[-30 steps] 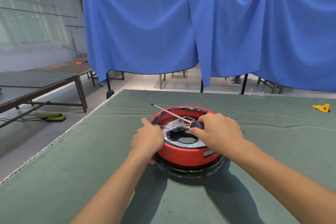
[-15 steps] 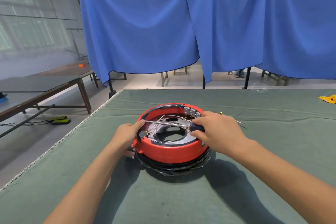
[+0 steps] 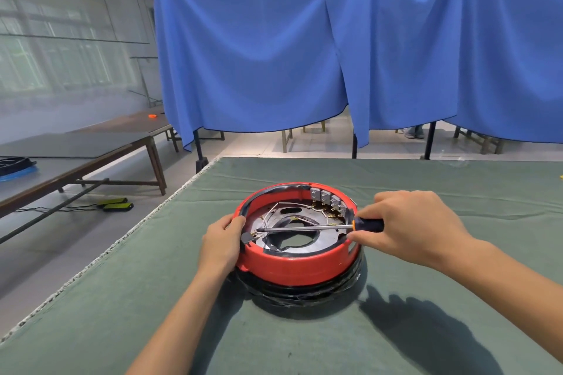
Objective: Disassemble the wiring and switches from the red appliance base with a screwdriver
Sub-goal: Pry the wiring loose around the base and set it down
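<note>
Two hands — left hand (image 3: 224, 242) gripping red base (image 3: 297, 263), right hand (image 3: 411, 227) clamping screwdriver (image 3: 320, 227) inside.

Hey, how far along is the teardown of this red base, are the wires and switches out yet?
Not yet. Done: the red base lies open, its inside exposed. In hand: the left hand grips the rim while the right hand holds the screwdriver, tip at the left inner wall. Left: the white wires and the row of grey switches at the far rim are in place.
</note>
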Action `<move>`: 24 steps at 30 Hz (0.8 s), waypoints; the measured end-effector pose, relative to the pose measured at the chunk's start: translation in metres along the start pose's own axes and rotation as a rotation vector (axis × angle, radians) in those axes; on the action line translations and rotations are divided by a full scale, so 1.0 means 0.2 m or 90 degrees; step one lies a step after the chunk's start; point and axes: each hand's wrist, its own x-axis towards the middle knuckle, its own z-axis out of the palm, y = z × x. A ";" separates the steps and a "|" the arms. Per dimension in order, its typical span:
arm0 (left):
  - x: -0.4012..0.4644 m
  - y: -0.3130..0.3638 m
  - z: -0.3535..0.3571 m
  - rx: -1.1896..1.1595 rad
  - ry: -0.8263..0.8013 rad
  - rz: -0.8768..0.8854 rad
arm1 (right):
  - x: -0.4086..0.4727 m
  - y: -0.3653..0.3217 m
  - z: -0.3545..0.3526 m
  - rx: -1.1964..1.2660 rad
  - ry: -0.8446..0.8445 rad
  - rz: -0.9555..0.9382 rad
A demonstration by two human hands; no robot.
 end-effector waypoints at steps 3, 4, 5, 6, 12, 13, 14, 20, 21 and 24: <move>0.00 -0.01 0.00 -0.027 -0.007 0.005 | 0.03 0.03 0.01 -0.008 -0.003 -0.021; 0.00 -0.01 -0.01 -0.028 -0.010 0.006 | 0.04 0.04 0.01 0.000 -0.005 -0.027; 0.00 -0.01 -0.01 -0.029 -0.013 0.008 | 0.05 0.05 0.02 0.012 -0.006 -0.032; 0.00 -0.01 -0.01 -0.033 -0.017 0.009 | 0.05 0.07 0.02 0.024 -0.007 -0.039; 0.02 -0.01 -0.01 -0.085 -0.056 0.010 | 0.06 0.07 0.09 0.073 0.063 -0.059; 0.02 -0.02 -0.01 -0.102 -0.057 0.009 | 0.06 0.06 0.10 0.082 0.069 -0.056; 0.03 -0.03 -0.01 -0.120 -0.058 0.008 | 0.06 0.06 0.10 0.091 0.067 -0.050; 0.06 -0.06 0.02 -0.164 -0.047 0.007 | 0.05 0.05 0.12 0.131 0.080 -0.054; 0.06 -0.06 0.02 -0.162 -0.044 0.011 | 0.05 0.05 0.12 0.126 0.082 -0.056; 0.06 -0.06 0.03 -0.161 -0.043 0.020 | 0.06 0.03 0.12 0.105 0.083 -0.061</move>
